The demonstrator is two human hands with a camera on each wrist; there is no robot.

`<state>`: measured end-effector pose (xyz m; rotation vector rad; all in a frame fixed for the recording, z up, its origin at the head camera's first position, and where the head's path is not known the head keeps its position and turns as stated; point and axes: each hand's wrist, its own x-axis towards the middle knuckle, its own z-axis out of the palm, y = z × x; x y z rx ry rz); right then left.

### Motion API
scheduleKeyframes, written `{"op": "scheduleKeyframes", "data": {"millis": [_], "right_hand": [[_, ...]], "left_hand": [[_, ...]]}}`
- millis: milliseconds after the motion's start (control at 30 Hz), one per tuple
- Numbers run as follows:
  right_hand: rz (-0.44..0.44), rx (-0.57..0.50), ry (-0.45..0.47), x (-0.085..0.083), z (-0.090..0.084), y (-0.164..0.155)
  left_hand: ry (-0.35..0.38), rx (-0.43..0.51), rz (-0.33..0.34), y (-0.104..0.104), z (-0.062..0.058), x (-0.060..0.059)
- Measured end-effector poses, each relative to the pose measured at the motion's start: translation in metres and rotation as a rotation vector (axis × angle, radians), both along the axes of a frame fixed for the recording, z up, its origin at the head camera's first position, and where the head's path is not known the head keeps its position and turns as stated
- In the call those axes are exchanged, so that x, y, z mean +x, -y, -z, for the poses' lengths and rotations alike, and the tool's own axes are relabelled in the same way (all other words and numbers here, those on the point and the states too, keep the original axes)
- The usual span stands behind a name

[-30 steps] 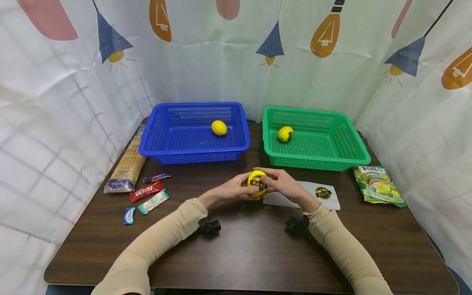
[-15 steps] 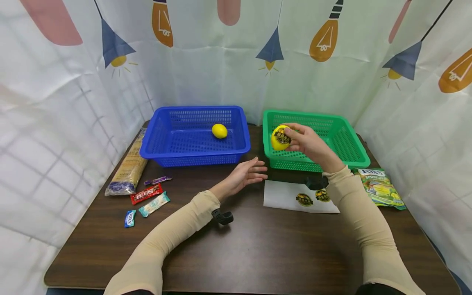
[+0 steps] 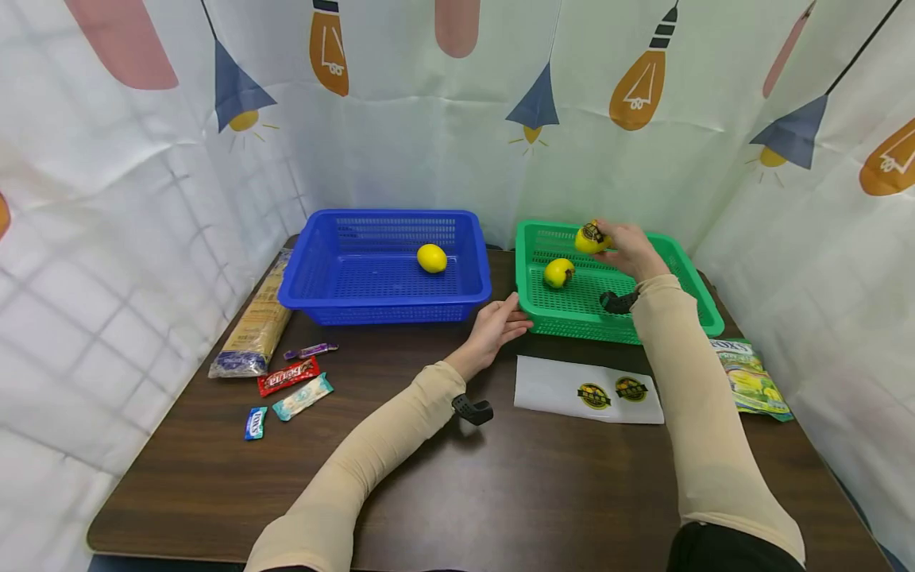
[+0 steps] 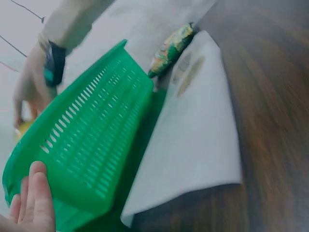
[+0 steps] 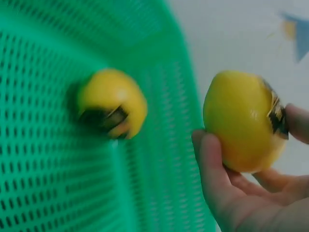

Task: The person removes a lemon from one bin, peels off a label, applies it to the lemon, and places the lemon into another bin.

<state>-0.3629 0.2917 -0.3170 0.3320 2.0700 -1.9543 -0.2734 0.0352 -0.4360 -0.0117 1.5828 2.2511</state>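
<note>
Fingers [image 5: 212,154] and thumb [image 5: 298,123] of the right hand [image 3: 629,248] pinch a labelled lemon [image 3: 592,237], the thumb on its dark label [image 5: 276,113]. With the table's middle as the dial and twelve at the far side, that lemon hangs at one o'clock, by the green basket's [image 3: 593,327] far rim; how high above it, I cannot tell. The left hand [image 3: 495,327] holds nothing: its fingers extend against the basket's near-left corner, and the basket itself sits at two o'clock.

A smooth, round fruit pinched on a slick label could slip, I judge, or the thumb could scuff the label's edge. Let go too early, it could strike the rim and drop outside, or roll into the second lemon [image 3: 558,273], on the basket's nine o'clock side. A push from the left hand could also shift the basket.

Counted, there are three lemons, the third [image 3: 432,258] in the blue basket [image 3: 386,311] at eleven o'clock; two baskets; one white sheet [image 3: 546,385] at three, bearing two stickers [image 3: 594,396]; one green bag [image 3: 754,381] beyond it; four small wrapped sweets [image 3: 289,376] at nine; one long packet [image 3: 252,326] at ten.
</note>
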Motion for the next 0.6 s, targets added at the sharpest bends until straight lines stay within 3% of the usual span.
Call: {"op": "scheduleKeyframes", "data": {"millis": [100, 233, 400, 600], "right_hand": [[0.073, 0.106, 0.044, -0.005, 0.015, -0.004], [0.068, 0.317, 0.112, -0.008, 0.028, -0.011], [-0.029, 0.428, 0.168, -0.02, 0.047, -0.017], [-0.147, 0.667, 0.2, -0.027, 0.06, -0.016]], "left_hand": [[-0.024, -0.018, -0.02, -0.006, -0.002, 0.0], [-0.062, -0.058, -0.01, -0.01, -0.005, -0.001], [-0.043, -0.052, 0.006, -0.008, -0.004, -0.003], [-0.028, -0.031, 0.037, -0.007, -0.005, -0.002]]}}
